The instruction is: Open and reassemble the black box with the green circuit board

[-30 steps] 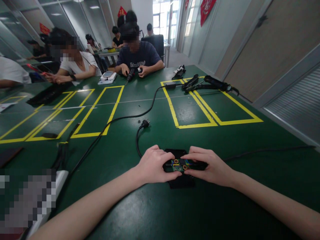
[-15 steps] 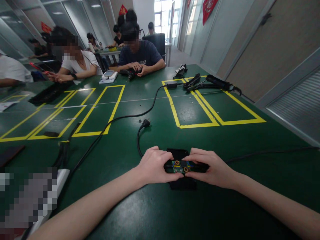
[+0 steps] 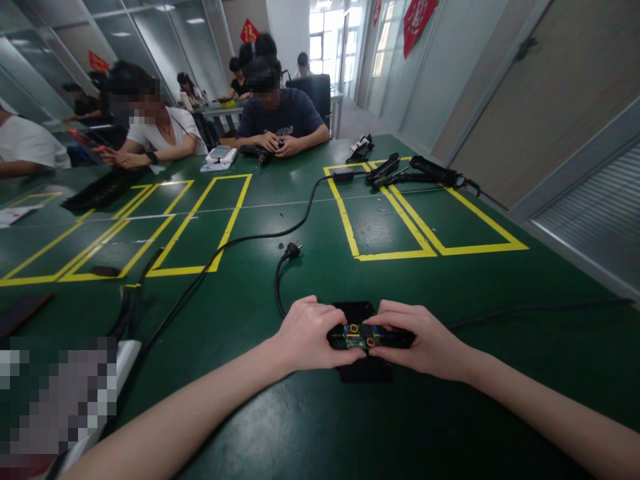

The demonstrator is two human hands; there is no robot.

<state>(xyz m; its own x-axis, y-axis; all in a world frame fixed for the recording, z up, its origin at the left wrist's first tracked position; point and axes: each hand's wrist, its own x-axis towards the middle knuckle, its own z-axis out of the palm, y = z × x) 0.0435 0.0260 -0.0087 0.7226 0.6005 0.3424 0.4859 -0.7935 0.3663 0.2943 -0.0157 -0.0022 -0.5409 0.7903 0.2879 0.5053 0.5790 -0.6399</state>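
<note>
Between my two hands is a small green circuit board (image 3: 356, 337) with copper ring coils, in a slim black housing. My left hand (image 3: 311, 335) pinches its left end, thumb on the near side and fingers on the far side. The right end is gripped the same way by my right hand (image 3: 423, 341). Beneath it a black tray-like piece (image 3: 367, 372) lies on the table, partly covered by the hands. A black cord with a plug (image 3: 291, 251) runs out from behind my left hand. Another black cord (image 3: 525, 307) leads off to the right of my right hand.
The green table (image 3: 280, 427) carries yellow tape rectangles (image 3: 400, 255). A long cable (image 3: 260, 235) crosses it to a dark adapter (image 3: 343, 175) and black tools (image 3: 385, 171). A white-edged object (image 3: 125, 363) lies at the left. Across the table a co-worker (image 3: 283, 117) handles a dark item.
Both hands keep the same grip on the circuit board. The view has shifted slightly, so the background sits a little lower.
</note>
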